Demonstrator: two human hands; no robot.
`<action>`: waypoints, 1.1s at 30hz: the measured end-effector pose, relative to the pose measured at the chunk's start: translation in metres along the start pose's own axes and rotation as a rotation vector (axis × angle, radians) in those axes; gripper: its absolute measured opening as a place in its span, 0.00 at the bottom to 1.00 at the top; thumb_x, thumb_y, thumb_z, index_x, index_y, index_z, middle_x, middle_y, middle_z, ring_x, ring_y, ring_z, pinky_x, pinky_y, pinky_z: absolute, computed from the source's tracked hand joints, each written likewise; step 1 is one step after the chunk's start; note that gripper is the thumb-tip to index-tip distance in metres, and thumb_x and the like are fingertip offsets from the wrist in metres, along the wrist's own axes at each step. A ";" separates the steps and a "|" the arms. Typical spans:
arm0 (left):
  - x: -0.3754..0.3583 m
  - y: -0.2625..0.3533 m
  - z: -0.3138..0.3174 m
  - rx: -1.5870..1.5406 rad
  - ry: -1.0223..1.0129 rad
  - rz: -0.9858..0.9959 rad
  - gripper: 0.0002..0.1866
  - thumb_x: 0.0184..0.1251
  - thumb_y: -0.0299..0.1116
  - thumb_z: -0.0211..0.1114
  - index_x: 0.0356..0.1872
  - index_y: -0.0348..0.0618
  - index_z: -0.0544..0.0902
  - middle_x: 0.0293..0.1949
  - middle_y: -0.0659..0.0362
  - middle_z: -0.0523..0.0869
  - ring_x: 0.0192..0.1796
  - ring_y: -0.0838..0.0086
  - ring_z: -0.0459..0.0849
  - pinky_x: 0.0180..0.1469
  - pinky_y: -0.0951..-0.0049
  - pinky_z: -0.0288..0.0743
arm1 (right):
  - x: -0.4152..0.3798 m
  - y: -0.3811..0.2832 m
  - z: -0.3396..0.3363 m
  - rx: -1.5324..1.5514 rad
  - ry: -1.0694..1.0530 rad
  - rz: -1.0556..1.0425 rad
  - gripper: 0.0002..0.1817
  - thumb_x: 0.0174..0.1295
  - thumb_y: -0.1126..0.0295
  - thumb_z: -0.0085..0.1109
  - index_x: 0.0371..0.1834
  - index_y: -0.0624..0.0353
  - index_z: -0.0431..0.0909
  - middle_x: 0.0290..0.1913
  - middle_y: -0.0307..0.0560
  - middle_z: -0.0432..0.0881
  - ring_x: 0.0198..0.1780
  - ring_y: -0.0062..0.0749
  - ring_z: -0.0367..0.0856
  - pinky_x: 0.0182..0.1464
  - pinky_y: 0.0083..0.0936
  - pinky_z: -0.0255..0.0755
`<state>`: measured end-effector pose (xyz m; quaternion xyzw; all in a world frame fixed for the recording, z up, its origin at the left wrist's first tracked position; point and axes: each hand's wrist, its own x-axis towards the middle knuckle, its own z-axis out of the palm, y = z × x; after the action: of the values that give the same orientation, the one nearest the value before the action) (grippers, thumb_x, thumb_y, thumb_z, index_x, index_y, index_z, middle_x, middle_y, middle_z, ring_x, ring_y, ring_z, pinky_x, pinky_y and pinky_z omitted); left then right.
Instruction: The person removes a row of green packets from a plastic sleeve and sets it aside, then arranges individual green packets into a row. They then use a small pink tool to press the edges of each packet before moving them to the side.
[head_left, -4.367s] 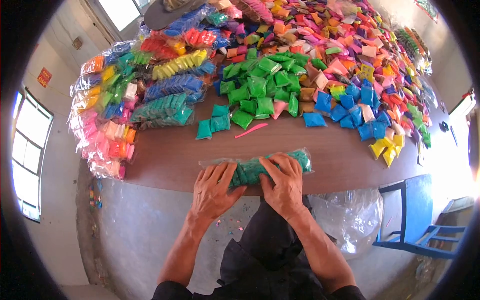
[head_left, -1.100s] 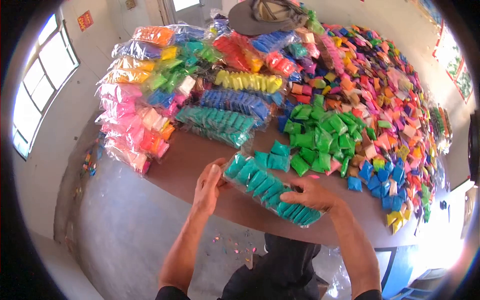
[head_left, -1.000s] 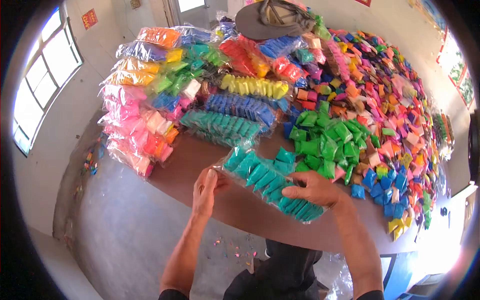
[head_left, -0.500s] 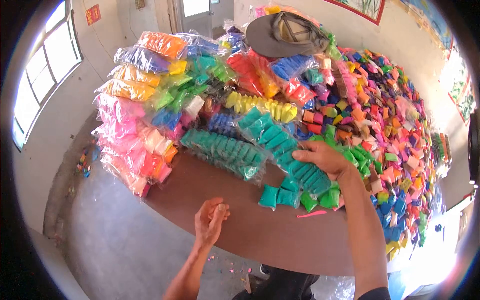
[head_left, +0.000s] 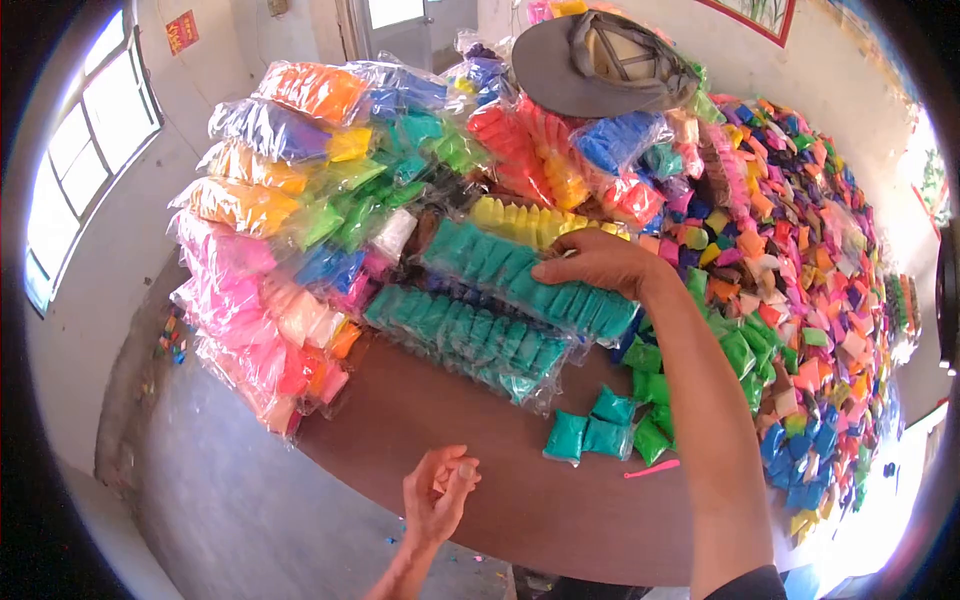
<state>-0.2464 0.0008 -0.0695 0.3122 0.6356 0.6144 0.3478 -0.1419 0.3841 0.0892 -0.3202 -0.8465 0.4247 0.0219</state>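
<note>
My right hand (head_left: 605,262) grips a clear bag of teal packets (head_left: 500,268), thumb on the near side. The long bag is held just above another clear bag of teal packets (head_left: 465,338), partly overlapping it in view. Over the table's near edge hovers my left hand (head_left: 440,490), its fingers loosely curled and nothing visible in them. Between the hands and to the right, a few loose teal packets (head_left: 567,436) lie together on the brown table (head_left: 400,420). A pink plastic strip (head_left: 652,469) lies close by, below loose green packets (head_left: 652,440).
Bagged pink packets (head_left: 225,300) and orange packets (head_left: 315,92) are stacked at the left. A yellow-packet bag (head_left: 520,222) lies behind my right hand. A dark brimmed hat (head_left: 560,65) rests on bags at the back. Many loose mixed-colour packets (head_left: 800,270) are heaped at right.
My right hand has moved up and left with the teal bag, which now lies flatter in view over the other teal bag. My left hand sits slightly lower and further right in view.
</note>
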 end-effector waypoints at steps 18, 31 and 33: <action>-0.001 -0.004 0.001 -0.010 0.015 0.024 0.22 0.85 0.43 0.71 0.63 0.33 0.83 0.48 0.48 0.94 0.43 0.69 0.94 0.45 0.69 0.89 | 0.000 -0.038 0.080 -0.597 0.805 -0.467 0.30 0.65 0.55 0.75 0.70 0.50 0.84 0.70 0.57 0.84 0.69 0.55 0.85 0.65 0.53 0.81; -0.001 -0.004 0.003 0.009 0.018 0.006 0.22 0.84 0.42 0.72 0.63 0.32 0.83 0.48 0.48 0.94 0.43 0.68 0.95 0.45 0.68 0.90 | 0.047 -0.043 0.110 -0.580 0.597 -0.497 0.31 0.69 0.57 0.70 0.75 0.47 0.81 0.73 0.52 0.83 0.76 0.51 0.79 0.75 0.59 0.69; -0.002 -0.007 0.002 0.008 0.011 0.008 0.22 0.84 0.42 0.72 0.62 0.32 0.84 0.48 0.47 0.94 0.43 0.68 0.95 0.45 0.68 0.90 | 0.052 -0.045 0.115 -0.619 0.586 -0.436 0.31 0.70 0.54 0.69 0.76 0.47 0.81 0.74 0.53 0.82 0.78 0.50 0.77 0.77 0.60 0.66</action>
<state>-0.2432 0.0004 -0.0761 0.3126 0.6389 0.6149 0.3405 -0.2428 0.3125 0.0365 -0.2328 -0.9389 0.0302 0.2518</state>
